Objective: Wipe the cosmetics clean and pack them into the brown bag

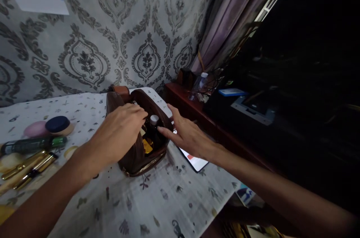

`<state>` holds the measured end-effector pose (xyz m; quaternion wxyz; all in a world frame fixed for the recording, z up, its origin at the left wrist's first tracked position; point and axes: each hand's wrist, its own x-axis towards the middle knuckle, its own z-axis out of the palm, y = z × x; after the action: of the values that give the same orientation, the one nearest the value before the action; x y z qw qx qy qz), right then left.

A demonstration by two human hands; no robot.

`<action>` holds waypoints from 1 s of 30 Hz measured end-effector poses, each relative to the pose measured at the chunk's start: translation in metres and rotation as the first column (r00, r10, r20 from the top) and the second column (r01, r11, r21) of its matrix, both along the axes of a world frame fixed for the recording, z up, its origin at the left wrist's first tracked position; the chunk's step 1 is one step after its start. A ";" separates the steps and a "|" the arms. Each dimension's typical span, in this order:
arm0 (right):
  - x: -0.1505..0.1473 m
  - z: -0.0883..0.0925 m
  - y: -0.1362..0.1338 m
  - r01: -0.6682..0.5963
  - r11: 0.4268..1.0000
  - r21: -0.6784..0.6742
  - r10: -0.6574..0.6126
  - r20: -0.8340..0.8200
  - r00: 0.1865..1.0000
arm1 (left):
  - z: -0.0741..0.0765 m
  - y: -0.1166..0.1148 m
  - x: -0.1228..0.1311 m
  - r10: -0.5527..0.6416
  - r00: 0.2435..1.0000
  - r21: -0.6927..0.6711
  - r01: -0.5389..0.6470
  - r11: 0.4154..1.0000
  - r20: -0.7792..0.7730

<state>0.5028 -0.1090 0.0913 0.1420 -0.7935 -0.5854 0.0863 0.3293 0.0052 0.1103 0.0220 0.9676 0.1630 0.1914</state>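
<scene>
Because the brown bag (133,162) gapes open near the middle of the cloth-covered table (152,200), its contents are within reach of both hands. Taking the bag as the clock's centre, the left hand (123,129) comes over the rim from nine, its fingers curled into the mouth; the fingertips are partly hidden, so one cannot tell whether they pinch anything. The right hand (192,138) sits at three with its digits spread apart at the opposite rim, probably steadying that wall so the mouth stays wide. Inside, a white-capped bottle (153,120) sits toward one, cap uppermost, and a gold item (147,146) toward six. The phone (198,163) lies at four, partly beneath the right hand. Toward nine, a green bottle (33,145) lies sideways, perhaps to keep it from toppling.
</scene>
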 end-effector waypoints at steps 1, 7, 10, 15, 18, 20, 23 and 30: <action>-0.002 -0.002 -0.001 0.005 0.999 -0.038 -0.005 0.004 1.000 | -0.003 0.004 0.006 -0.024 0.999 0.007 0.025 1.000 -0.038; -0.006 -0.007 -0.002 -0.024 0.997 -0.068 0.025 0.015 1.000 | -0.021 0.014 0.027 -0.194 0.970 0.021 0.199 0.980 -0.148; -0.002 -0.012 -0.004 -0.024 0.998 -0.059 0.023 -0.005 1.000 | -0.019 0.014 0.022 -0.212 0.970 0.013 0.215 0.976 -0.115; 0.002 -0.027 -0.018 -0.138 0.926 0.352 0.129 0.049 0.990 | -0.017 0.006 -0.007 -0.241 0.970 0.032 0.242 0.970 -0.029; 0.001 -0.030 -0.027 -0.299 0.788 0.537 0.231 0.193 0.954 | -0.022 0.001 -0.024 -0.268 0.963 0.073 0.267 0.961 0.008; -0.002 -0.029 -0.030 -0.458 0.718 0.524 0.378 0.259 0.889 | -0.026 -0.002 -0.031 -0.274 0.961 0.111 0.270 0.956 0.024; -0.006 -0.024 -0.028 -0.603 0.661 0.446 0.559 0.243 0.793 | -0.032 -0.008 -0.036 -0.259 0.966 0.165 0.253 0.953 0.012; -0.018 0.005 0.002 -0.418 0.906 0.069 0.415 0.053 0.908 | -0.052 -0.029 -0.068 -0.143 0.985 0.201 0.122 0.972 0.096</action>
<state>0.4848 -0.1067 0.0963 0.1404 -0.6457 -0.7466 0.0768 0.2614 -0.0236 0.0587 -0.0509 0.9619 0.0772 0.2572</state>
